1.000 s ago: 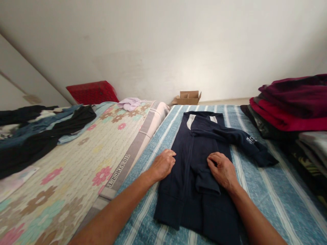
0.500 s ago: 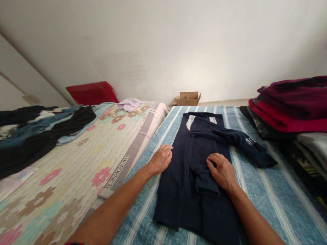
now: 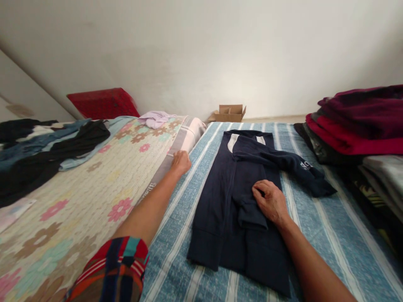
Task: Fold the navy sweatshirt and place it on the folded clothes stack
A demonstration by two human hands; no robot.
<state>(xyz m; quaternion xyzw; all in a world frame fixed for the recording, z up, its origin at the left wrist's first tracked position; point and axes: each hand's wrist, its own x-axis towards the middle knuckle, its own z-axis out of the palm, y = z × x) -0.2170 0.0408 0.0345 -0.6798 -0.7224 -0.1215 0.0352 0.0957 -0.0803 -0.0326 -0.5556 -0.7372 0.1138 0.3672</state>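
Note:
A navy jacket (image 3: 217, 188) with white shoulder patches lies part folded on a blue striped sheet, one sleeve brought down over its front. The other sleeve (image 3: 302, 167), with white lettering, stretches out to the right. My right hand (image 3: 271, 202) rests on the jacket beside the folded-in cuff, its fingers curled and closed against the cloth. Away from the jacket, my left hand (image 3: 181, 162) hovers near the seam between the two beds. Its fingers are curled into a loose fist, and no cloth shows in them.
Stacked folded clothes (image 3: 362, 121) stand on the right. A flowered bed cover (image 3: 126, 167) on the left carries loose dark clothes (image 3: 69, 151) and a lilac cloth (image 3: 155, 119). A red box (image 3: 102, 102) and an open cardboard box (image 3: 231, 113) sit by the wall.
My left hand has left the jacket's left edge and moved up and left toward the bed seam. My right hand stays on the jacket. The view has shifted slightly.

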